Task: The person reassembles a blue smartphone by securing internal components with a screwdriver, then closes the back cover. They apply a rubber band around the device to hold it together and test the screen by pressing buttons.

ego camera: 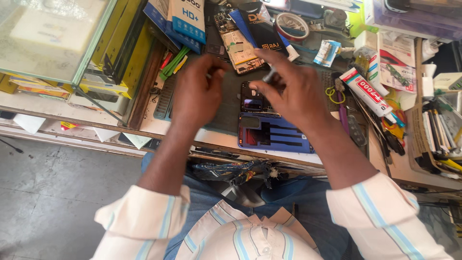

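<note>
Cluttered bench (pixel 192 137): opened phone (pixel 269 127) under right hand (pixel 293 94) (left hand (pixel 199 89) beside).

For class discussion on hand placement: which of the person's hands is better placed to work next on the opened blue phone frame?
Likely the right hand: it pinches a small tool just above the blue phone frame; the left hand is farther off.

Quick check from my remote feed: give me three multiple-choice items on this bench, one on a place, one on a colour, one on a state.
1. Where does the blue phone frame lie?
A. near the bench's front edge, below the hands
B. on the floor
C. inside the glass case

2. What colour is the glue tube's body?
A. black
B. white
C. green

3. How is the right hand?
A. flat on the bench
B. raised, fingers pinching a small slim thing
C. out of view

Answers: 1 A, it sits at the front edge; 2 B, white with a red band; 3 B, fingertips meet above the opened phone.
</note>
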